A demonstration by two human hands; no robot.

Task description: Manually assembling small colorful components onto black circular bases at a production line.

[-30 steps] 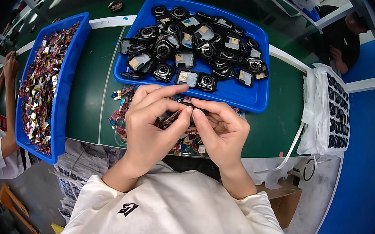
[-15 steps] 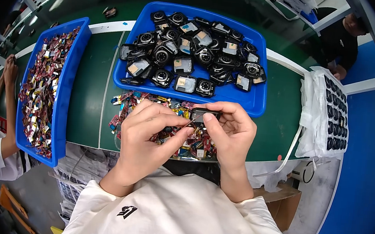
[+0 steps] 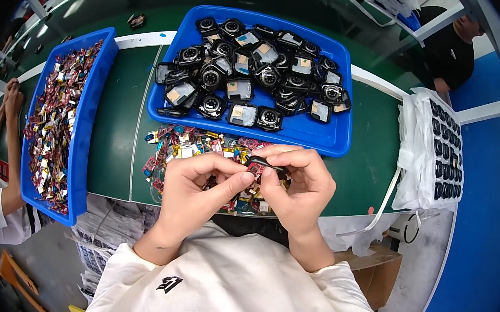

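In front of my chest both hands meet over a small black watch case [image 3: 271,162]. My right hand [image 3: 302,192] grips the case between thumb and curled fingers. With thumb and forefinger, my left hand [image 3: 198,196] pinches a small red circuit board [image 3: 256,169] against the near side of the case. Whether the board is joined to the case is hidden by the fingers. Beneath the hands lies a loose pile of red circuit boards [image 3: 171,148] with white, yellow and blue parts. Just beyond stands a blue tray [image 3: 316,135] heaped with black watch cases [image 3: 212,79].
At left, a long blue bin [image 3: 85,139] holds many red circuit boards. A stack of trays with black watch parts [image 3: 442,149], wrapped in white foam, stands at the right end of the green table [image 3: 116,124]. Co-workers are at the left and upper right.
The black case has tilted and dropped slightly, so its grey inside no longer shows. The red board now shows between my fingertips. My left fingers have moved closer against the case.
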